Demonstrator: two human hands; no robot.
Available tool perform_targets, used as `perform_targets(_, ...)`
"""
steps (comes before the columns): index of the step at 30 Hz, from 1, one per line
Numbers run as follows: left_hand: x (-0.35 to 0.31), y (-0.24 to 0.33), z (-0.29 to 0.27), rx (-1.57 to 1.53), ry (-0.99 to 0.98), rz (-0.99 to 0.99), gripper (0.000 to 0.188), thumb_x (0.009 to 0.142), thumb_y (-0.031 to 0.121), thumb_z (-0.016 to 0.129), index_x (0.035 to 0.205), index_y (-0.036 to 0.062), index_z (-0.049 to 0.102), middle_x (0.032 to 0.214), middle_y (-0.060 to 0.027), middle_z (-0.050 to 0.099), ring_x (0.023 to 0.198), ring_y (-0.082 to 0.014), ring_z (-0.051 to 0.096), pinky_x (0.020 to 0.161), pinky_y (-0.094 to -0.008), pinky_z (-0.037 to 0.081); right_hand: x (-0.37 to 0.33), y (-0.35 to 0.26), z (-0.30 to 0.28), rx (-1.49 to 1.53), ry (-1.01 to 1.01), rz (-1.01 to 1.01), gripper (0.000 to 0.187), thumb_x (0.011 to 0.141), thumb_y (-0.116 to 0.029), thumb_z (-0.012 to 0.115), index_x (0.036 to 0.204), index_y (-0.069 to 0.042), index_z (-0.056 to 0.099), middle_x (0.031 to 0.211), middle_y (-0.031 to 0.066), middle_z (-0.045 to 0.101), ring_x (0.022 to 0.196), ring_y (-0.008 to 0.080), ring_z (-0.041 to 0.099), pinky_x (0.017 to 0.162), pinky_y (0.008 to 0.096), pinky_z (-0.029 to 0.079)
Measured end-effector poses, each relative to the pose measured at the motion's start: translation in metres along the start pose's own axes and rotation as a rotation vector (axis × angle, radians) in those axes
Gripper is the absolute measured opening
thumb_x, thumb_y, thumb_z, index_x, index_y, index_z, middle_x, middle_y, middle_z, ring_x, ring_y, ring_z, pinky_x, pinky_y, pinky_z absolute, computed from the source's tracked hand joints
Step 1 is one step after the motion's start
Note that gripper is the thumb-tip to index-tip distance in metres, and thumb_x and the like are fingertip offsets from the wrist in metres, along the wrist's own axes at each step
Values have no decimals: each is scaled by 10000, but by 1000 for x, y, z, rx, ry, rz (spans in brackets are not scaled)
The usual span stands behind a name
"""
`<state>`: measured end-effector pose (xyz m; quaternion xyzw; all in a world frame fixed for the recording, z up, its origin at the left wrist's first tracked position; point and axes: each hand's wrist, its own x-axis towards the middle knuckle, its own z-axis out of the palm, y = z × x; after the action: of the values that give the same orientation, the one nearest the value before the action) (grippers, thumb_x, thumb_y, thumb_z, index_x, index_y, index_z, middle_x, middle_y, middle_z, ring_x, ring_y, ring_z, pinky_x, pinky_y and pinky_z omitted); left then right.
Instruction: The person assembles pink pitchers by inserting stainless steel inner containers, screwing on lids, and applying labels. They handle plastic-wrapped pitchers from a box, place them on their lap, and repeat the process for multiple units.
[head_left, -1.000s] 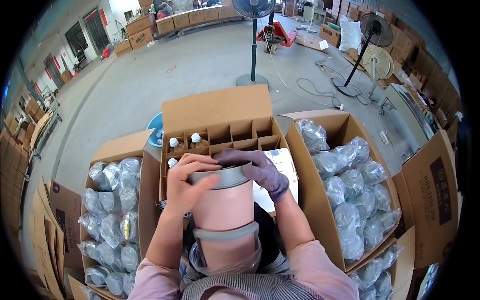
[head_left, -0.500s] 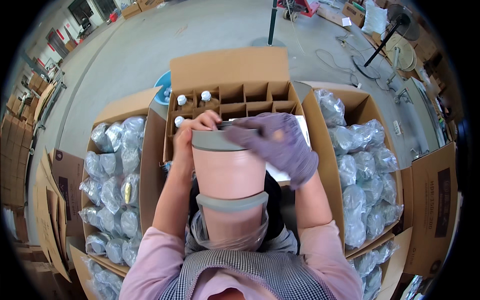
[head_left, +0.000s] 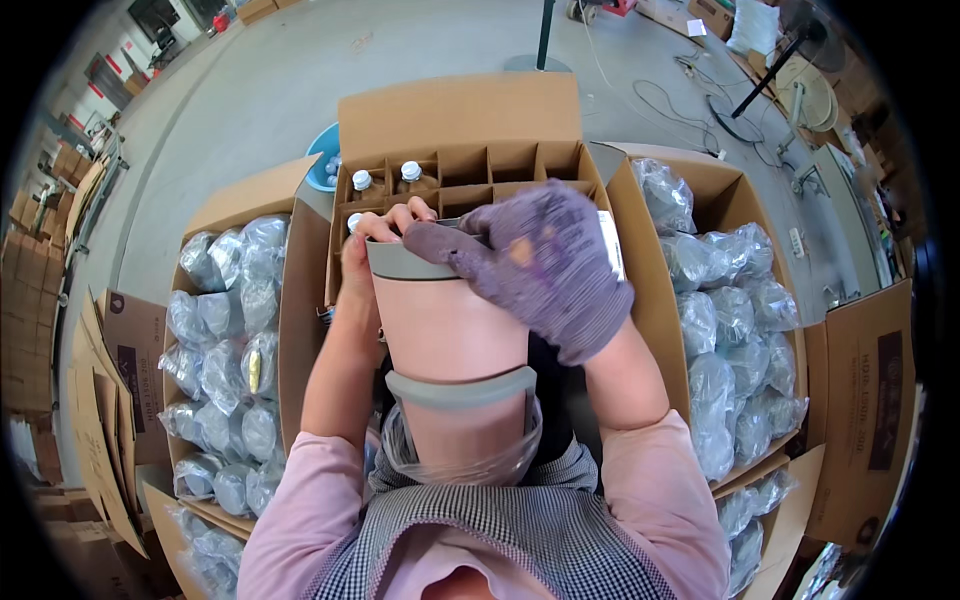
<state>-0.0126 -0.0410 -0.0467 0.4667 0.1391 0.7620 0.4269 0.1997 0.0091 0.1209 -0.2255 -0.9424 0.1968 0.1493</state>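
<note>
A large pink tumbler [head_left: 450,320] with a grey top band [head_left: 405,262] and a grey handle [head_left: 462,388] stands in front of my body, tilted a little. Crumpled clear plastic [head_left: 425,462] surrounds its lower end. My left hand [head_left: 382,228], bare, is wrapped round the far left side of the top, fingers bent over the rim. A purple-grey knitted glove covers my right hand [head_left: 540,270], which lies across the top with its fingers closed on the rim. This glove hides most of the tumbler's opening.
A divided carton [head_left: 460,115] ahead holds several white-capped bottles [head_left: 411,172]. Open cartons of plastic-wrapped items flank me at left [head_left: 300,300] and right [head_left: 645,310]. Behind the divided carton are a blue basin [head_left: 322,150] and a pole base [head_left: 537,63]; cables [head_left: 660,100] lie on the floor.
My gloved right hand has shifted slightly down and left over the tumbler's top, covering more of the opening. The tumbler's top leans a little further left.
</note>
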Motion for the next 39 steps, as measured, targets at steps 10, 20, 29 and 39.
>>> perform_targets(10,11,11,30,177,-9,-5,319,855,355,690,803,41,717,947,-101,654,1060,-309,537,990,-441,391,2,24,30,-3,105,-99,308,926,-367,556,1042,-115,691,834,81,670,702,258,639,709,341,493)
perform_targets(20,40,52,63,697,-152,-164,342,852,314,692,909,-22,715,1062,-152,667,1122,-326,557,945,-424,447,-4,110,66,1081,77,-284,549,913,-465,550,1206,-10,646,1224,160,642,1092,257,621,987,377,444)
perform_targets(29,41,32,41,356,-196,-231,472,877,437,671,1098,21,712,1173,-179,645,1140,-317,573,999,-429,422,4,96,40,718,292,-439,391,863,-380,621,1063,-59,723,1015,184,683,987,311,641,883,368,486)
perform_targets(39,28,44,38,609,-143,-59,336,854,282,659,846,-42,747,1116,-206,686,1257,-434,487,1035,-517,371,9,52,22,102,-22,-395,258,924,-223,549,1149,-132,634,918,114,672,875,303,660,776,412,518)
